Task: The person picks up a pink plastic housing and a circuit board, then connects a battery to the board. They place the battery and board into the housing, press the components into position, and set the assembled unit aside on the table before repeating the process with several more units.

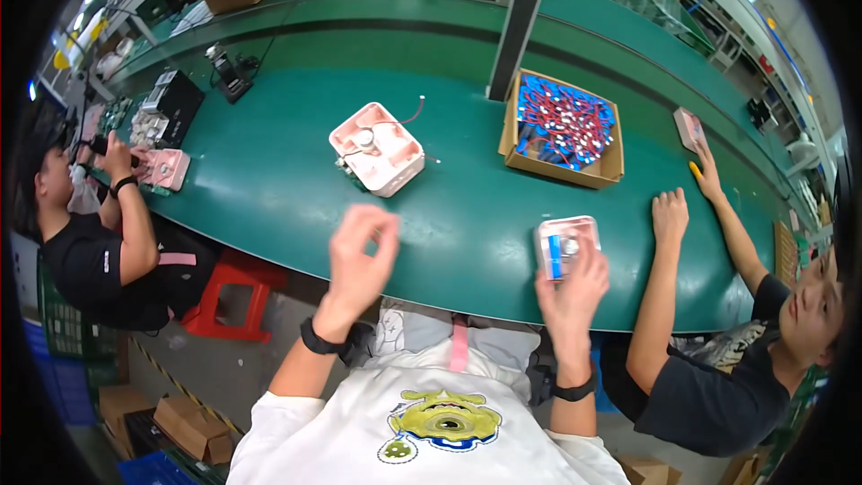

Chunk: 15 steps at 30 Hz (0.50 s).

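Observation:
My right hand is closed on the near end of a small pale-pink plastic casing at the table's front edge. Inside it sit a blue battery cell and a round silvery part. My left hand, blurred, is raised near the edge with fingers curled to the thumb in a pinch; whatever it may hold cannot be made out. Beyond that hand lie stacked pale-pink casings, with a round part and a red wire with a white plug. Farther right, a cardboard box holds many blue cells with red wires.
A co-worker at the left handles another pink casing beside a black box. At the right, another person's hand touches a pink casing; their other fist rests on the green table. A metal post rises behind the cardboard box.

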Each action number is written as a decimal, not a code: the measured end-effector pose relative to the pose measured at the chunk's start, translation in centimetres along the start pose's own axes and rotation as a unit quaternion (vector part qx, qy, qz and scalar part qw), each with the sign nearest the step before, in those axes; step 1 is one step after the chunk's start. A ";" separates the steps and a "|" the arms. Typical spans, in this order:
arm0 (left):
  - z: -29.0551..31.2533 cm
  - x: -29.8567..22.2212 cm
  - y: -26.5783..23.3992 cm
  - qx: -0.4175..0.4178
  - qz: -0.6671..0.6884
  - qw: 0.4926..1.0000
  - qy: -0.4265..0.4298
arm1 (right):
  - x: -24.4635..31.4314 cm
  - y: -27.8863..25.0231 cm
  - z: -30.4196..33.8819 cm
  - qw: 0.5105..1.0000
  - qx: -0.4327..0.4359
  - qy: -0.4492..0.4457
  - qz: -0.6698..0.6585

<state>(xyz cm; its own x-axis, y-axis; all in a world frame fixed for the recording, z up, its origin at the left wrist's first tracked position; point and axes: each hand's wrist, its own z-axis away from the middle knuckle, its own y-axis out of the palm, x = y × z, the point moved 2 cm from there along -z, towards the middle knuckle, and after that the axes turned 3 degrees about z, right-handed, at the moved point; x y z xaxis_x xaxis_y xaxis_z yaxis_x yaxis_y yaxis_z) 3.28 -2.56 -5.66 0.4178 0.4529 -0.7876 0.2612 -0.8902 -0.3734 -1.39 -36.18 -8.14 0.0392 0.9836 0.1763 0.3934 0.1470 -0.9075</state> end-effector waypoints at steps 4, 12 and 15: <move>-4.5 0.4 -3.4 -0.107 -0.233 0.962 0.096 | -5.3 -0.9 -3.2 0.998 -0.024 0.041 0.033; -4.3 2.9 0.4 0.051 -0.238 0.969 0.044 | -9.1 -0.3 -5.5 0.991 -0.022 0.108 0.080; -4.3 3.2 0.1 0.014 -0.183 0.982 0.047 | -6.3 -2.9 -5.4 0.982 -0.087 0.039 0.164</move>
<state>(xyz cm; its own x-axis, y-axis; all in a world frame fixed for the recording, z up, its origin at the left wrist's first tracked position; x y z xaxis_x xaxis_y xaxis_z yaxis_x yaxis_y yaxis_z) 8.40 -0.98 -6.04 0.3794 0.7442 -0.5497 0.3856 -0.6673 -0.6372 2.22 -43.34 -4.52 0.2577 0.9629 -0.0802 0.4984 -0.2035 -0.8427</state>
